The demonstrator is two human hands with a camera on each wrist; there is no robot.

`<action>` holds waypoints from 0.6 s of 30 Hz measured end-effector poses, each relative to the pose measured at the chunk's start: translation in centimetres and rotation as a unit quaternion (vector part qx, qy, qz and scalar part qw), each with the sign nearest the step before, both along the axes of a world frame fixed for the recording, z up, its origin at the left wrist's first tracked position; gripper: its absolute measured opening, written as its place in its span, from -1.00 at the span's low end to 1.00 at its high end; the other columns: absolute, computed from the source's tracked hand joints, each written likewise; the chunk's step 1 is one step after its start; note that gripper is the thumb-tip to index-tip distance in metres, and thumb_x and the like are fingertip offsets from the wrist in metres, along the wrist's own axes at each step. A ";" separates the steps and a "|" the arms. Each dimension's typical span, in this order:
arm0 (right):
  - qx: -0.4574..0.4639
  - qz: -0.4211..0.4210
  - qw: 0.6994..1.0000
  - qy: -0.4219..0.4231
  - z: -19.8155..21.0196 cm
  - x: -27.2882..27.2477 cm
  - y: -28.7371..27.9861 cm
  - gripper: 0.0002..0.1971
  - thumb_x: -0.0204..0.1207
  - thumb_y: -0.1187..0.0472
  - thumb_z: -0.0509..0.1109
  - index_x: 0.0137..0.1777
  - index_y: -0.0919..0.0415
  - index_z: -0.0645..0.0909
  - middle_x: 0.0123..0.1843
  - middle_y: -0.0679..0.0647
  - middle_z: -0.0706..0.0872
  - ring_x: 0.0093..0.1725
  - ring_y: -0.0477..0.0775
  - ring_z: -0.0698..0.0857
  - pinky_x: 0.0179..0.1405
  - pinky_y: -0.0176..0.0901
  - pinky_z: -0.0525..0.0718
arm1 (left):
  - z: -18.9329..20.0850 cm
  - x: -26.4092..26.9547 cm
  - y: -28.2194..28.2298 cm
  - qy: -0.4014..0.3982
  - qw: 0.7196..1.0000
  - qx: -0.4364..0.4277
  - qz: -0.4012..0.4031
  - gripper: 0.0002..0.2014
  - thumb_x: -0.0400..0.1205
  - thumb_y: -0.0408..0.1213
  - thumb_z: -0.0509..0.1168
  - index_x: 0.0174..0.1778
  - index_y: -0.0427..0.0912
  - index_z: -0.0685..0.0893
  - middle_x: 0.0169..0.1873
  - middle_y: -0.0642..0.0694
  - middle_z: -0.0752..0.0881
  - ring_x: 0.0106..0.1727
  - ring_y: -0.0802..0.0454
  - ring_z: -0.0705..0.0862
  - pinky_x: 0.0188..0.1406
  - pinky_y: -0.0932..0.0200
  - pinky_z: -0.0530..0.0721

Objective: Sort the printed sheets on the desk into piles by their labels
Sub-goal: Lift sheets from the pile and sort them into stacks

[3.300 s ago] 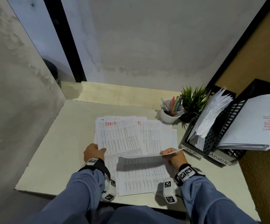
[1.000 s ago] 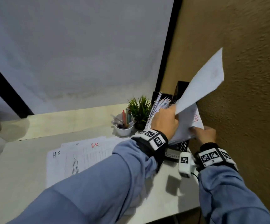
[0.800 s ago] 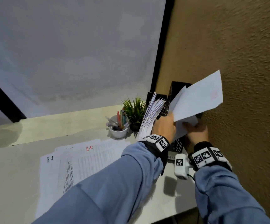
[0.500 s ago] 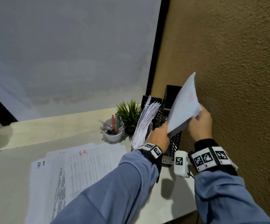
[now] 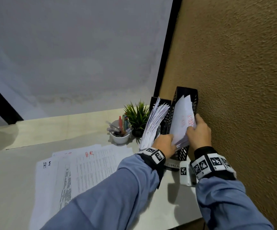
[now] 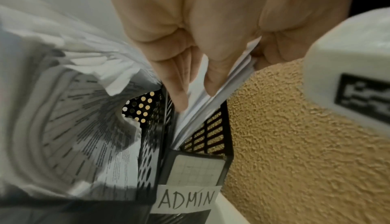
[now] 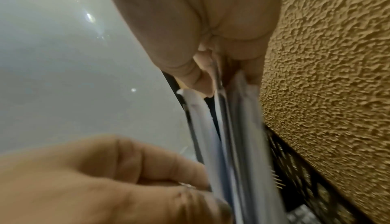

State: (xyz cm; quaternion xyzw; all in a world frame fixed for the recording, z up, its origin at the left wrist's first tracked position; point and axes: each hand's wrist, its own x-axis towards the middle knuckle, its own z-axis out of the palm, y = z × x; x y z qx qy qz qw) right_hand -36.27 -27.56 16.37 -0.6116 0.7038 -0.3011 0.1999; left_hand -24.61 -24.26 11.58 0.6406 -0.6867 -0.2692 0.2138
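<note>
Both hands are at the black ADMIN holder (image 5: 186,93) against the brown wall. White sheets with red lettering (image 5: 183,120) stand in it. My left hand (image 5: 165,145) pinches their lower edge, fingers flat on one face and thumb behind, as the left wrist view shows (image 6: 230,77). My right hand (image 5: 196,130) pinches the stack's upper edge between thumb and fingers (image 7: 221,70). The ADMIN label (image 6: 185,199) sits on the holder's front. A fanned stack of sheets (image 5: 154,123) fills the neighbouring holder. Printed sheets marked HR (image 5: 91,168) lie spread on the desk.
A white cup of pens (image 5: 120,135) and a small potted plant (image 5: 137,117) stand just left of the holders. The rough brown wall (image 5: 234,80) runs close along the right. The desk's front edge (image 5: 184,221) is near my right sleeve.
The sheet held high beside the wall has come down into the ADMIN holder with the other sheets. Both hands have dropped with it and now hold the stack.
</note>
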 end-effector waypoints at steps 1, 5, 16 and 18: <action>-0.031 0.000 1.000 0.003 0.3 0.2 0.1 -0.46 0.56 0.37 0.18 0.57 0.28 0.29 0.42 0.33 0.50 0.35 0.31 0.52 0.30 -0.05 0.47 | 0.0 0.6 0.6 0.033 0.999 0.000 -0.001 -0.73 0.58 -0.28 0.28 0.17 -0.28 0.61 0.01 -0.30 0.73 0.03 -0.25 0.69 -0.02 0.04 0.65; -0.185 0.038 0.980 -0.058 1.2 2.9 2.0 -0.60 0.55 0.41 0.19 0.39 0.32 0.52 0.31 0.25 0.52 0.25 0.17 0.55 0.26 -0.14 0.45 | -0.7 4.1 4.6 0.167 0.986 0.007 0.016 -0.74 0.58 -0.21 0.30 0.18 -0.10 0.68 -0.01 -0.05 0.76 -0.09 0.04 0.72 0.02 0.22 0.68; 0.069 0.254 0.963 -0.050 -11.8 13.2 11.4 -0.70 0.53 0.44 0.22 0.19 0.27 0.64 0.14 0.10 0.66 0.08 0.01 0.62 0.17 -0.21 0.57 | -12.3 20.5 16.2 0.054 0.915 0.149 0.372 -0.66 0.61 -0.33 0.23 0.32 -0.25 0.46 0.27 -0.20 0.51 0.18 -0.12 0.62 0.12 0.13 0.57; 0.193 0.210 0.958 -0.037 -14.2 13.4 11.6 -0.68 0.56 0.39 0.23 0.31 0.29 0.56 0.23 0.16 0.63 0.20 0.11 0.62 0.18 -0.23 0.50 | -13.6 21.6 17.5 0.061 0.866 0.169 0.468 -0.52 0.59 -0.34 0.26 0.42 -0.33 0.35 0.34 -0.26 0.40 0.24 -0.24 0.58 0.17 0.02 0.56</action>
